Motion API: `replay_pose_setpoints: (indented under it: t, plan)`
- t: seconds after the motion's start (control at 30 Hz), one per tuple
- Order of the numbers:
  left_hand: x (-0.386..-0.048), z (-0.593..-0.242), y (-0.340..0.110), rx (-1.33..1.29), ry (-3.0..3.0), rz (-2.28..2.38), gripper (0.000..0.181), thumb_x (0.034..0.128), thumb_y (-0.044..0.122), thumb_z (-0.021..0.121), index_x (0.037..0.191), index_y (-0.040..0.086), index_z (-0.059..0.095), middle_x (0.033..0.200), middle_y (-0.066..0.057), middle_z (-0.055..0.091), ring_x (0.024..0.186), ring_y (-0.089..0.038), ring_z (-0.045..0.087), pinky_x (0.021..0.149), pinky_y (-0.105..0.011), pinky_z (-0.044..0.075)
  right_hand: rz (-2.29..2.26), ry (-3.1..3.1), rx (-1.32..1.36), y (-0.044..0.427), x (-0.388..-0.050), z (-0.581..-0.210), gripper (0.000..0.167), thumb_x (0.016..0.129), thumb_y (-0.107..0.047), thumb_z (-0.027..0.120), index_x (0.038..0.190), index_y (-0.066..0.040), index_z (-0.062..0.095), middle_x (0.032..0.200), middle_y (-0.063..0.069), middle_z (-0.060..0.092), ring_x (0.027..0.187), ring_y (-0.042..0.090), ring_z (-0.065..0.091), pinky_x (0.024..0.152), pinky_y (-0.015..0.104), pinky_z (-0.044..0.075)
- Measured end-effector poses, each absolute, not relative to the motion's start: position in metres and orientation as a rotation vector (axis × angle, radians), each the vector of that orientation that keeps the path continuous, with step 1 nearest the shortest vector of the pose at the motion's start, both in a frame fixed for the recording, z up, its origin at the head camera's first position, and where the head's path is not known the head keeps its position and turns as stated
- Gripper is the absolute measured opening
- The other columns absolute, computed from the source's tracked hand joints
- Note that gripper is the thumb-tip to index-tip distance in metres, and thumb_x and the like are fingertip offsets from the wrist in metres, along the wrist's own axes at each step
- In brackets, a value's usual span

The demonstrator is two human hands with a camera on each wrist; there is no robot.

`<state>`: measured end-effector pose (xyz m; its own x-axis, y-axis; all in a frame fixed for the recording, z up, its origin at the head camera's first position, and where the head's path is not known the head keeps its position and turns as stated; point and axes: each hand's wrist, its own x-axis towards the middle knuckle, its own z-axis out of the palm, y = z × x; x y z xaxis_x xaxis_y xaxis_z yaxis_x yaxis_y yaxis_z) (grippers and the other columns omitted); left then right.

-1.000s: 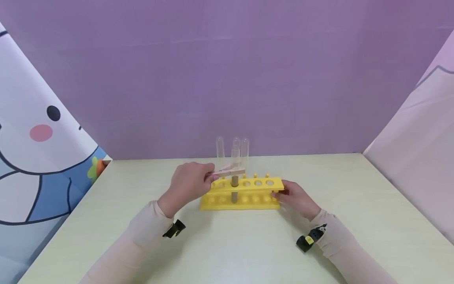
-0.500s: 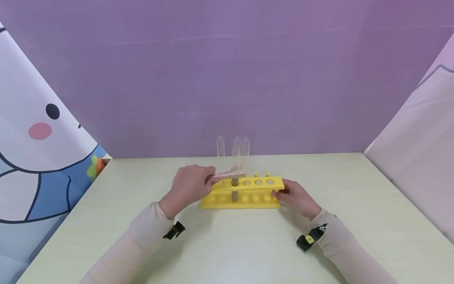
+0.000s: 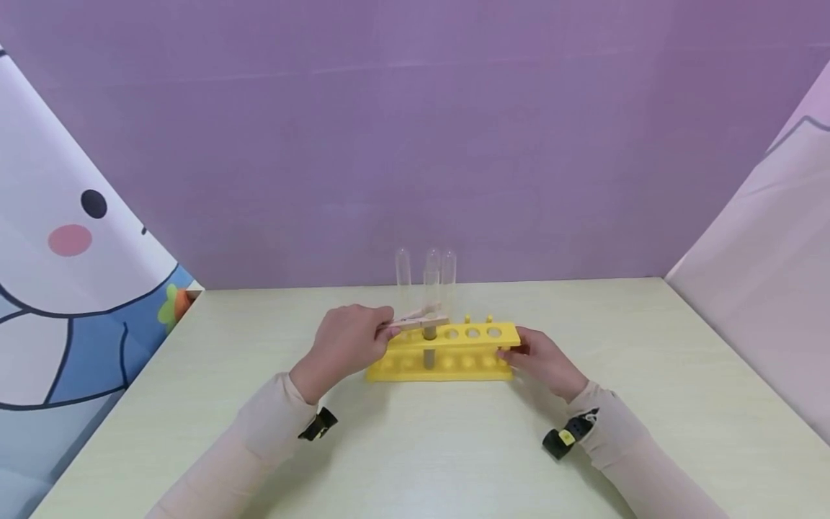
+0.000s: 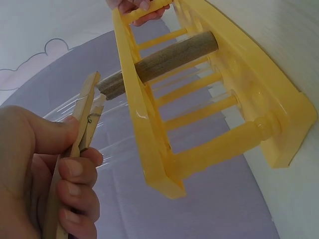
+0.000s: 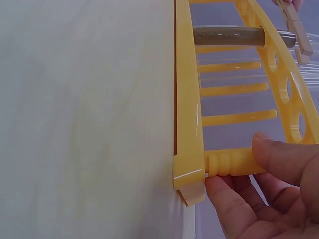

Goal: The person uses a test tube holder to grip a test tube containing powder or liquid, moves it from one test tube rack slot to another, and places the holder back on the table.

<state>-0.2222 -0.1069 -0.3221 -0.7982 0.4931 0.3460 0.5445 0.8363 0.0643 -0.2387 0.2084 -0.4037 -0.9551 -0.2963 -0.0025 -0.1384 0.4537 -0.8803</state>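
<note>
Head view: a person's left hand is gripping a wooden clamp, thumb and curled fingers wrapping its handle. The clamp is reaching across a glass tube filled low down with grey-brown matter; whether its jaws are biting the glass, I cannot tell. That tube is standing upright in a hole near the middle of a yellow rack, its clear upper part rising above the clamp. Right hand is holding the rack's end post, thumb on one side, fingers on the other. Three clear tubes are standing rounded ends up behind. Rack is resting on a pale table, purple backdrop rising beyond.
</note>
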Motion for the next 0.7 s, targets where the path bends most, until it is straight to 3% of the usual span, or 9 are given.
replay_pose_setpoints:
  t: [0.3,0.7]
  plan:
    - [-0.2228,-0.3233,-0.1086,-0.799,-2.686,-0.217,0.037,0.0905,0.028,0.062,0.064,0.018,0.039,0.050,0.008,0.022,0.046,-0.008,0.020,0.044,-0.023,0.016,-1.513,2.549,-0.386,0.2079,-0.2380,-0.4020,0.038,0.091,-0.010,0.061,0.125,0.001,0.053,0.115,0.014,0.059,0.091,0.024,0.051,0.078,0.028,0.047]
    - [-0.2217,-0.3191,-0.1085,-0.797,-2.720,-0.192,0.027,0.0897,0.030,0.062,0.069,0.017,0.049,0.049,0.007,0.033,0.043,-0.009,0.025,0.041,-0.022,0.019,-1.501,2.552,-0.374,0.2074,-0.2372,-0.3998,0.040,0.091,-0.010,0.061,0.128,0.001,0.052,0.116,0.014,0.059,0.091,0.024,0.053,0.079,0.029,0.047]
